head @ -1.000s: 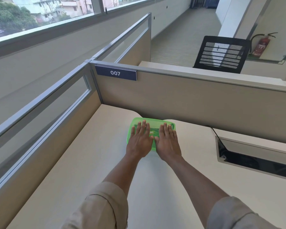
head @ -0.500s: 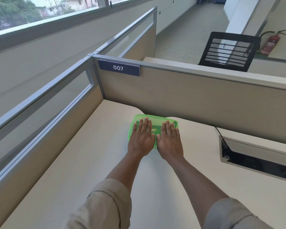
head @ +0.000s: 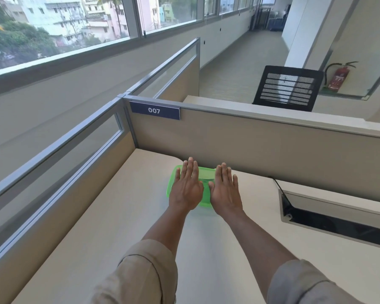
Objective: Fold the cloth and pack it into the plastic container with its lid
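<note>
The green container (head: 204, 175) at the desk's (head: 110, 218) far edge is pressed shut by the left hand (head: 186, 189) and right hand (head: 225, 193) — fingers flat, spread — release is likely next.

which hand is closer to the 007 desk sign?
Left. The left hand lies flat over the green container, below the 007 sign; the right hand sits further right, beside it.

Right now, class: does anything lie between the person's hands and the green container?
Nothing visible does. The left hand and right hand lie flat, fingers spread, over the container on the desk. Whether they touch its lid cannot be told.
</note>
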Demonstrator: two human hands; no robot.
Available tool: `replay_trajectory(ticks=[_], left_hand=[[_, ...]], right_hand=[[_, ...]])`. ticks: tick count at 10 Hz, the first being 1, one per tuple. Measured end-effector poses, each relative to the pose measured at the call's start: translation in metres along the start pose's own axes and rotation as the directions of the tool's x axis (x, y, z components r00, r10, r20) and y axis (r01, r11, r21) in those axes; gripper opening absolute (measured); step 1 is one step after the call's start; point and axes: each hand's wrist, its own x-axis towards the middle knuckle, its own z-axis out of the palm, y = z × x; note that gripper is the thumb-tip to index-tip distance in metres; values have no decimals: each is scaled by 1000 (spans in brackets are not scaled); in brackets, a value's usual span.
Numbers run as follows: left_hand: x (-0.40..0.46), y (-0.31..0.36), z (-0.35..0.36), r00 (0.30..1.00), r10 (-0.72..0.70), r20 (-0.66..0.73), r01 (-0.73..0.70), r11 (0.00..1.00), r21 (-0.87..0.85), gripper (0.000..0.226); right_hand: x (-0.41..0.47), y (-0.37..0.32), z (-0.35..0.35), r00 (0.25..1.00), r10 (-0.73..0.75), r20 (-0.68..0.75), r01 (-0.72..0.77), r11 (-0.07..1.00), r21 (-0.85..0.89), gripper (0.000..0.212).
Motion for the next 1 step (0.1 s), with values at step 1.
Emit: replay_trajectory(ticks=[1], left_hand=[[2, 17, -26, 995, 65, -71, -65, 998, 0, 66]], right_hand=[[-2, 3, -31, 995, -15, -102, 14, 1000, -9, 62]])
